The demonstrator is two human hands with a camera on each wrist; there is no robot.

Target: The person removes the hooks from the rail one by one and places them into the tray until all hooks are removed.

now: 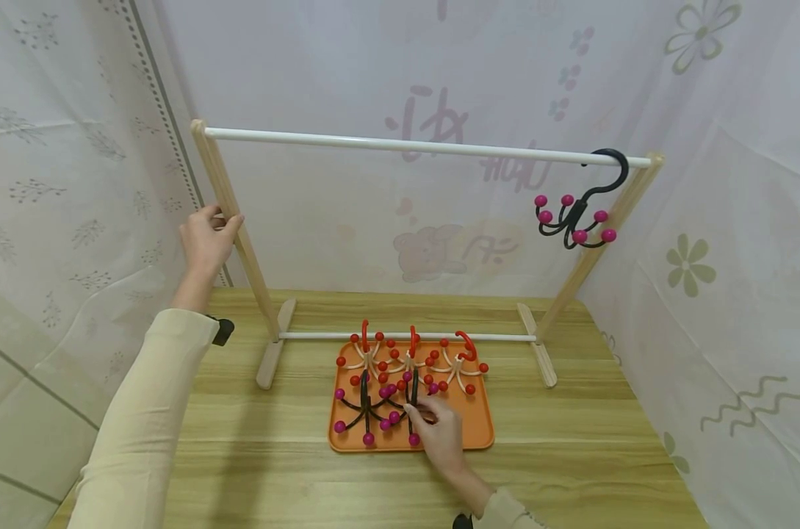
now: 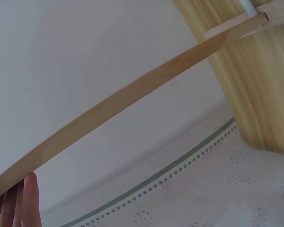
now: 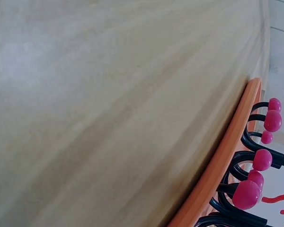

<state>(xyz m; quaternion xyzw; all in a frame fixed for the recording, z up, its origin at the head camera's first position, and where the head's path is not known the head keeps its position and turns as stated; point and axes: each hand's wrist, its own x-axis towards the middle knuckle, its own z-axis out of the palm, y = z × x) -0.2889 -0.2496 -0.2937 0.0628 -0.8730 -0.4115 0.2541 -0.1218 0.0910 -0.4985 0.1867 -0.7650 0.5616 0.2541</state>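
My left hand (image 1: pixel 208 239) grips the left wooden post (image 1: pixel 246 253) of a hanging rack about midway up. In the left wrist view its fingers (image 2: pixel 32 198) lie against the post's edge. Over an orange tray (image 1: pixel 477 419), my right hand (image 1: pixel 442 433) pinches a black multi-arm hanger (image 1: pixel 415 389) with magenta ball tips, thumb and index finger near its stem. A second black hanger (image 1: pixel 366 404) stands to its left on the tray. Behind them stand three cream hangers with red hooks and red balls, among them the rightmost cream hanger (image 1: pixel 458 365).
Another black hanger (image 1: pixel 575 215) hangs by its hook from the right end of the white top rail (image 1: pixel 386 143). A lower white rail (image 1: pixel 314 336) runs behind the tray between the rack's feet. The rack stands on a wood-grain table (image 1: pixel 294 470), with patterned cloth around it.
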